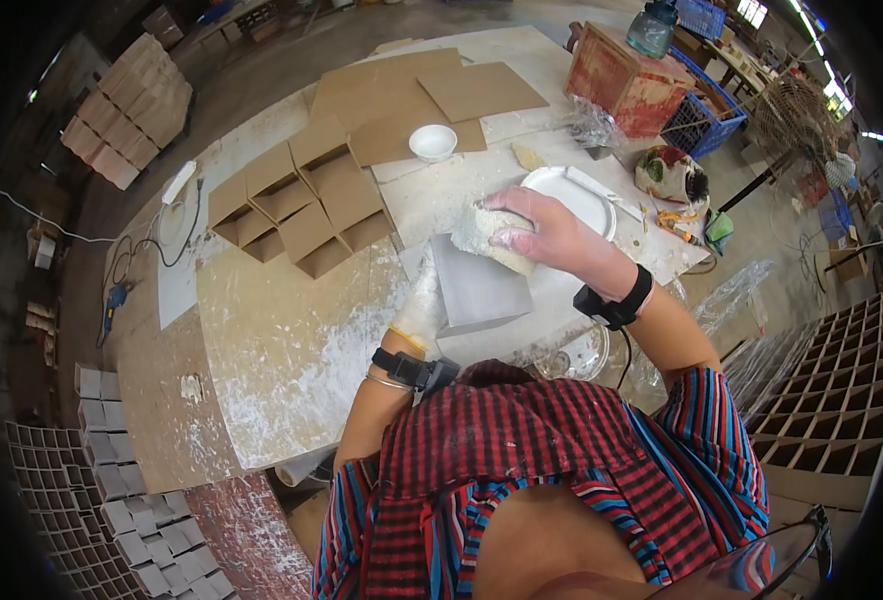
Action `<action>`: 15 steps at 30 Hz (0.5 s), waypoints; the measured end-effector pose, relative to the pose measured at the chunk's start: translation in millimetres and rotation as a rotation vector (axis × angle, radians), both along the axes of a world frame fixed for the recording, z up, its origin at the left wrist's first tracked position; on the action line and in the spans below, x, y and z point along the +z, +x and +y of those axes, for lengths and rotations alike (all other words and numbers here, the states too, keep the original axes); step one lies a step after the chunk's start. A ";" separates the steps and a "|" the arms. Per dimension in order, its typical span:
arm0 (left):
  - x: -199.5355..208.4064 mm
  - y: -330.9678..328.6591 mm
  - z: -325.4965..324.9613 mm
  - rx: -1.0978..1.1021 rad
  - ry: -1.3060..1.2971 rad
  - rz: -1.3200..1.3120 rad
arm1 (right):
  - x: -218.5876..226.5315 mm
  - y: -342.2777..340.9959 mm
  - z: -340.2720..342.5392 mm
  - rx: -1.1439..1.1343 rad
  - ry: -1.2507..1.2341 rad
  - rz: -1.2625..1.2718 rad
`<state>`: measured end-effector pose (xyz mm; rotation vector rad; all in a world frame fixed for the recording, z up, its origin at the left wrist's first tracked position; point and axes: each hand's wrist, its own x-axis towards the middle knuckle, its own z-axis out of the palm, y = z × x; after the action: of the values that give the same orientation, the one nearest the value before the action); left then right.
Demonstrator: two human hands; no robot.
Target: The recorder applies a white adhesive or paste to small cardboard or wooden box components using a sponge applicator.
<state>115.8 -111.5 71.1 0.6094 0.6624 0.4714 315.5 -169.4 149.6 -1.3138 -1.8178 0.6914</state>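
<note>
Glasses (821, 532) foremost, grey box (481, 285) between hands (421, 303) (539, 228)

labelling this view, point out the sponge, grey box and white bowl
Sponge (476, 232), head view: its rough pale side.
Grey box (478, 287), head view: its broad flat face.
White bowl (433, 142), head view: its inside.

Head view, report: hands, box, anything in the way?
Right hand: fingers around whitish sponge, at far edge of grey box. Left hand: gloved, at box's left side. Box: flat face up. Nothing seen blocking; white bowl stands apart.
</note>
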 end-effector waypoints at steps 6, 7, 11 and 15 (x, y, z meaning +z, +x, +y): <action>7.3 7.2 -2.7 0.000 -0.021 -0.081 | 1.0 -11.2 -11.2 -0.099 0.109 -0.556; 5.3 9.6 -2.9 -0.005 0.015 -0.067 | 2.5 -14.3 -14.2 -0.107 0.078 -0.640; -6.7 20.2 -0.8 -0.089 0.277 -0.307 | 3.7 -23.0 -18.0 -0.145 0.184 -0.673; -9.5 2.1 10.1 -0.152 -0.205 -0.169 | 1.1 -10.1 -6.0 -0.066 0.083 -0.477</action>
<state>117.8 -101.4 61.6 0.4170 0.4918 0.3045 305.4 -175.4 150.7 -1.5690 -2.1348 0.2729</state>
